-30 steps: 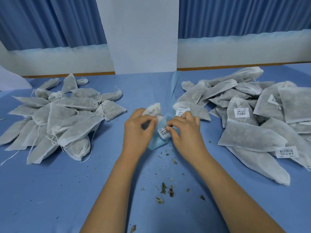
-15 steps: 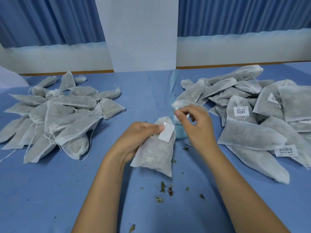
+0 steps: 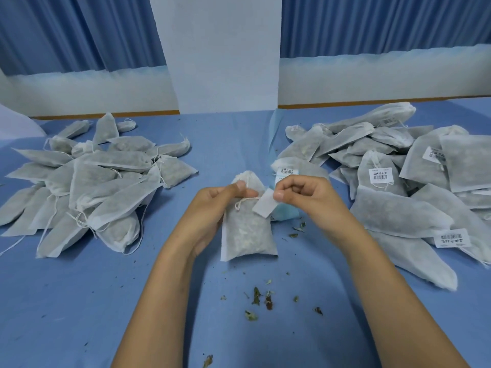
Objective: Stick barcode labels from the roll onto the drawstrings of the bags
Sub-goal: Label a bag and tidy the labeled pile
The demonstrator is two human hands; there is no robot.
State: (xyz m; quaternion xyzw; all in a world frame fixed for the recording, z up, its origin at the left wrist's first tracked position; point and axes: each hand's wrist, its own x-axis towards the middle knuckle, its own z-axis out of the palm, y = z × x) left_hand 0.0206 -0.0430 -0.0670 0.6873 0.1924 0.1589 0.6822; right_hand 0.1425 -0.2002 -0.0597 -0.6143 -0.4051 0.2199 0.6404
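Left hand (image 3: 220, 208) grips a filled white bag (image 3: 247, 235) near its gathered neck, with the thumb pinning the drawstring (image 3: 245, 201) against the forefinger. The string's knotted loose end hangs over the front of the bag. Right hand (image 3: 305, 197) pinches a label (image 3: 263, 205) by its upper corner between thumb and forefinger, the other fingers curled. The label is tilted, blank white face up, with its near corner just beside the left thumb tip and the string; whether it touches the string I cannot tell. The bag is at centre of the blue bench (image 3: 79, 301), bottom edge resting on the cloth and neck pointing away. Behind the right hand is a strip of pale blue label liner (image 3: 285, 215), and one printed barcode label (image 3: 287, 171) shows just past the fingers. On the left of the bench is a pile of bags with bare strings (image 3: 87, 181). On the right is a second pile (image 3: 398, 187), several of whose bags carry barcode labels. Dried leaf crumbs (image 3: 257, 298) are scattered on the cloth between the forearms. At the back are blue curtains (image 3: 66, 33) and a white pillar (image 3: 220, 49).
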